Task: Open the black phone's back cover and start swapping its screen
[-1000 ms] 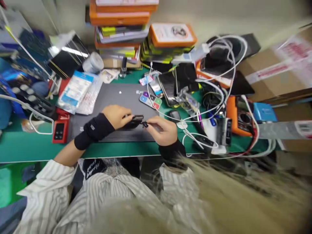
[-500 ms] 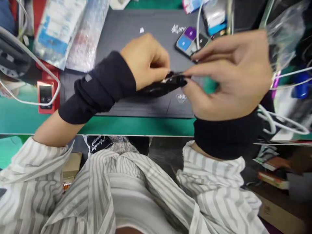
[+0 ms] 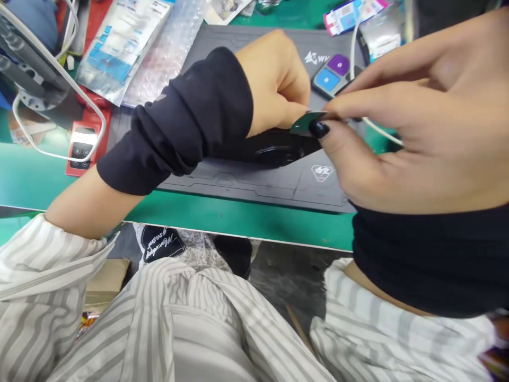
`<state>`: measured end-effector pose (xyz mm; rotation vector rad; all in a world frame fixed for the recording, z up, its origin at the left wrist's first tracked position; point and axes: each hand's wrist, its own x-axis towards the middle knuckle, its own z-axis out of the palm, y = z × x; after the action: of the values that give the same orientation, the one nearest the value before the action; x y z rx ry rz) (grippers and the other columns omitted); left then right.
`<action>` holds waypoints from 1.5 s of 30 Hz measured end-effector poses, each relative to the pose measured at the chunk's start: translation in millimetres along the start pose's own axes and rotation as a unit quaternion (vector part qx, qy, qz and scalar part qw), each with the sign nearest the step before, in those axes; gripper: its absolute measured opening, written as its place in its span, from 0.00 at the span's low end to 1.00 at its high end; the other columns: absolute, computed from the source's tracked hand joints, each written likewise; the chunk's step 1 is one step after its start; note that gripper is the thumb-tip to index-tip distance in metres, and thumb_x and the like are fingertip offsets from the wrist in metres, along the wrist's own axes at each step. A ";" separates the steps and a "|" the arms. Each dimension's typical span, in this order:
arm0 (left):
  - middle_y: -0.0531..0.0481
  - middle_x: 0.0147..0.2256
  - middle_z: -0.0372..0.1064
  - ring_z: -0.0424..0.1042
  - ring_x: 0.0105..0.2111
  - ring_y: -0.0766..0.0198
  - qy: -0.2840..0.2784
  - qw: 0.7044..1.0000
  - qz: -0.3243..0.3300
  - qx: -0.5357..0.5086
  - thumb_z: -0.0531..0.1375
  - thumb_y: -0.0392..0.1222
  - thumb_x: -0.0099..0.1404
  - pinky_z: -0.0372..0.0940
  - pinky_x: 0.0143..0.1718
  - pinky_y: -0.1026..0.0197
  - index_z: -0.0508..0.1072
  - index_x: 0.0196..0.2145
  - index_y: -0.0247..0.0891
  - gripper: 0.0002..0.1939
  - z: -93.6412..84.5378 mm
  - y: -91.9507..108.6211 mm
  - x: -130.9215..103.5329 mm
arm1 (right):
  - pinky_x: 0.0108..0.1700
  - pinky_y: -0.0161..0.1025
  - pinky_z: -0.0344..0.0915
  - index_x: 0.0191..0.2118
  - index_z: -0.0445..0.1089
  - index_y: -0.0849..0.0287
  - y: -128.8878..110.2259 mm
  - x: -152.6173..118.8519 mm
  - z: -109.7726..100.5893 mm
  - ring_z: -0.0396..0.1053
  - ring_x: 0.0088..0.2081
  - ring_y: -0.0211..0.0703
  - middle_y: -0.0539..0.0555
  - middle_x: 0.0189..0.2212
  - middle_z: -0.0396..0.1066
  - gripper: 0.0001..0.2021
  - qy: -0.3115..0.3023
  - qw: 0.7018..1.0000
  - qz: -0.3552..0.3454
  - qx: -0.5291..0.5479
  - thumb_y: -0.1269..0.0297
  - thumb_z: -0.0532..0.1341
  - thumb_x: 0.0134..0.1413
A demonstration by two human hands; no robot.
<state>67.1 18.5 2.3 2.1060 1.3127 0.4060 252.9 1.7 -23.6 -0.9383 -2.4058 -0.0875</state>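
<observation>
My left hand (image 3: 274,82) is curled with its thumb against the upper edge of a dark, flat phone-like object (image 3: 242,151), which has a raised glossy round part (image 3: 280,155) on it. Most of that object lies behind my left wrist and its black sleeve. A thin, shiny piece (image 3: 303,123), reflecting green, stands out at the edge beside my left thumb. My right hand (image 3: 421,127) pinches it between thumb and forefinger. Both hands are held above a grey mat (image 3: 254,188); what the left fingertips touch is hidden.
A pad with coloured keys (image 3: 328,79) and a white cable (image 3: 353,45) are behind my right hand. Plastic packets (image 3: 119,48) and a red device with buttons (image 3: 81,146) are on the left. The green table's front edge (image 3: 238,233) runs before my lap.
My right hand has come nearer the camera and moved right. The dark object has tilted so that its round part shows, and the thin shiny piece now stands out between the hands. The view has shifted.
</observation>
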 end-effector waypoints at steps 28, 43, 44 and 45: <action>0.56 0.28 0.70 0.61 0.24 0.91 0.069 0.997 0.000 -0.040 0.54 0.44 0.53 0.50 0.29 0.83 0.74 0.30 0.32 0.14 4.3 -16.6 -17.1 | 0.28 0.25 0.67 0.30 0.69 0.62 34.8 19.7 -0.9 0.67 0.25 0.30 0.49 0.25 0.69 0.05 -0.105 0.968 -0.021 0.228 0.68 0.57 0.50; 0.59 0.29 0.70 0.59 0.24 0.93 0.057 0.998 -0.014 -0.032 0.54 0.47 0.55 0.52 0.31 0.82 0.73 0.30 0.35 0.14 4.0 -19.7 -19.5 | 0.22 0.31 0.55 0.37 0.69 0.64 55.0 69.2 16.9 0.64 0.21 0.32 0.52 0.28 0.69 0.16 -0.061 0.961 0.269 -0.010 0.68 0.69 0.38; 0.59 0.29 0.70 0.59 0.23 0.93 0.055 0.998 -0.015 -0.031 0.54 0.47 0.55 0.51 0.31 0.83 0.73 0.30 0.34 0.15 3.5 -19.5 -19.8 | 0.24 0.31 0.56 0.38 0.69 0.64 55.1 71.8 19.8 0.65 0.24 0.33 0.53 0.31 0.70 0.17 -0.054 0.965 0.255 -0.042 0.67 0.68 0.38; 0.59 0.29 0.71 0.59 0.23 0.93 0.054 0.998 -0.016 -0.029 0.54 0.47 0.55 0.51 0.31 0.83 0.73 0.30 0.34 0.15 3.1 -19.3 -19.9 | 0.26 0.32 0.57 0.38 0.68 0.64 54.0 72.1 21.4 0.65 0.25 0.32 0.52 0.31 0.69 0.15 -0.058 0.974 0.218 -0.022 0.65 0.66 0.42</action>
<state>46.2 5.9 -11.3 2.0364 1.3772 0.5449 233.9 91.5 -11.7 -1.5057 -2.2482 0.0817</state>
